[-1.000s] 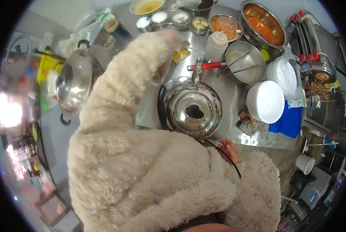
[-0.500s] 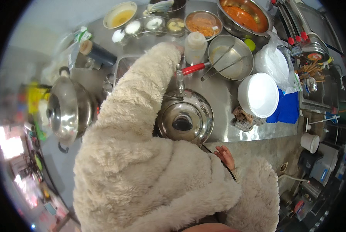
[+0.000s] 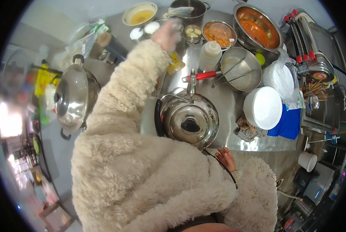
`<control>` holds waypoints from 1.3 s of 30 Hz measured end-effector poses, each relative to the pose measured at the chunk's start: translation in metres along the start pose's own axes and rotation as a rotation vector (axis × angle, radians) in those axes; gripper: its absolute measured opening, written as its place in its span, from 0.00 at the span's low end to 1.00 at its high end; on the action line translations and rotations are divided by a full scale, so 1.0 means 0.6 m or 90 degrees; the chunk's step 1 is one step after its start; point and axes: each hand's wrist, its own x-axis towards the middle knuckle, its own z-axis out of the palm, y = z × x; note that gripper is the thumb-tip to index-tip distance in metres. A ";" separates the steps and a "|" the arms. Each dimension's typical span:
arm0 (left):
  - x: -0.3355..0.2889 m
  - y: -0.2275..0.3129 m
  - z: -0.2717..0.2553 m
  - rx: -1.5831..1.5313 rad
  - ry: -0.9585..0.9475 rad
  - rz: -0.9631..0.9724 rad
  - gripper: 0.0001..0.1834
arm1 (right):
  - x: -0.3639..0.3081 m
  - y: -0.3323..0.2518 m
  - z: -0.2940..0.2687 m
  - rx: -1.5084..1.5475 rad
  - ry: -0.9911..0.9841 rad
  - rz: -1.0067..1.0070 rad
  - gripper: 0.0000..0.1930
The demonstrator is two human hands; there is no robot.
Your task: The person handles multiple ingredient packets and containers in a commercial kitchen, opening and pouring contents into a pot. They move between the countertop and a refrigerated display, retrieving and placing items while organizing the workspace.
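My left hand, smeared by motion, reaches far across the steel table, sleeved in cream fleece. It hovers by the seasoning jars: a jar of white powder on its left and a jar of pale yellow seasoning on its right. Whether its fingers hold anything does not show. Below it lies a small yellow packet. A steel kettle with a black lid knob stands nearer me. Just past the table's front edge, my right hand is open with bent fingers, beside a thin black cable.
A squeeze bottle and a red-handled pan with metal tongs stand beyond the kettle. Basins of orange-red food sit at the back. White tubs and a blue cloth are right; a lidded wok is left.
My left hand has come out from behind the sleeve and moved left and away, up to the jars. The whole view has shifted slightly. My right hand stays nearly in place.
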 end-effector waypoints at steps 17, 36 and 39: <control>0.067 -0.143 -0.101 -0.299 0.358 -0.159 0.38 | 0.020 -0.013 0.026 0.010 0.008 0.026 0.16; 0.069 -0.107 -0.065 0.172 0.268 -0.119 0.18 | 0.002 -0.001 0.016 0.026 0.027 -0.001 0.16; 0.063 -0.118 -0.102 0.255 0.224 -0.125 0.17 | 0.001 0.004 0.014 0.032 0.033 -0.009 0.16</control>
